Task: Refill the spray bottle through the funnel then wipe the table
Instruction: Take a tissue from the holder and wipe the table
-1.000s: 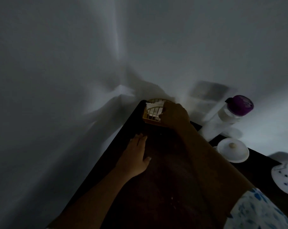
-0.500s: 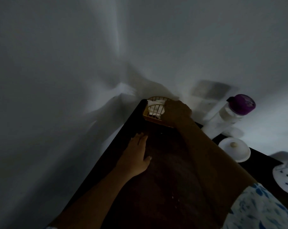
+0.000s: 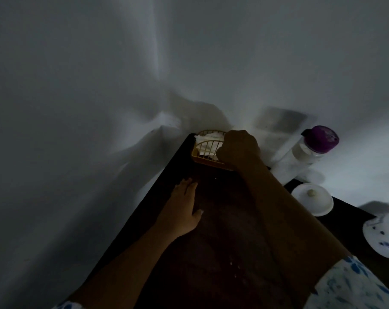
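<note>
The right hand is reached out to the far end of the dark bench, its fingers curled into the slatted yellow basket; they look closed on the white cloth bunched inside, though the dim light and the back of the hand hide the actual contact, so I cannot tell for certain. The left hand lies flat on the bench, fingers spread and holding nothing. The likely trouble is the light, open-ribbed basket: if the soft, crumpled cloth snags on a slat, a pull could drag or tip the basket off the bench corner just beyond the fingers. To the right of the fingers stands a clear plastic bottle with a rounded purple cap, tall and easily knocked by the forearm. Nearer, a smooth white round lid with a small knob rests on the bench. No funnel is visible.
</note>
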Tool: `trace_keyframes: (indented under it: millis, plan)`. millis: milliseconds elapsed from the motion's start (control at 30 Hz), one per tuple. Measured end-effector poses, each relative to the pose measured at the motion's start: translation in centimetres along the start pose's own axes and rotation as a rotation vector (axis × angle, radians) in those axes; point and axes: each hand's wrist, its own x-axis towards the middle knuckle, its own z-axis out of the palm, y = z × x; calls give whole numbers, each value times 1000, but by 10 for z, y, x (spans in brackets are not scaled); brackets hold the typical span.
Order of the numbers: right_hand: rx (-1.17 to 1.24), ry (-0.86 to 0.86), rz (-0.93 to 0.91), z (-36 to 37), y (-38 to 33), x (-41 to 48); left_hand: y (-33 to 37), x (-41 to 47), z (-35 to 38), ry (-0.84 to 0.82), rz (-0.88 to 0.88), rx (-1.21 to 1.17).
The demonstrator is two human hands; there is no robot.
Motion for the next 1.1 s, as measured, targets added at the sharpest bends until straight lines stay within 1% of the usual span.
trace_keyframes:
  millis: [233,367,467,533,700,800,967,1000,1067,1100]
  plan:
    - [-126,44,-91,-11,15,-2,3,0,-2,-6,-1,-13]
    - [-98,51,-55,-10,21,-6,3,-1,-2,-5,-7,-13]
    - [-216,92,-131,-6,23,-9,2,-2,-2,-4,-6,-10]
    - [-242,118,-154,-4,24,-9,1,-3,-2,-12,-1,-12]
    - [-114,274,-149,-5,22,-6,1,-2,-1,-17,-16,-26]
    - [64,359,-119,-9,22,-2,1,-2,-1,-20,-16,-15]
    - [418,283,-50,-21,18,-3,1,-3,-3,-50,-27,-28]
    - [426,274,-62,-21,18,-4,1,-3,-3,-53,-28,-29]
    - [357,256,-108,-20,18,-5,2,-4,-4,-58,-25,-22]
    - [324,283,-130,-19,18,-5,2,-4,-4,-63,-26,-23]
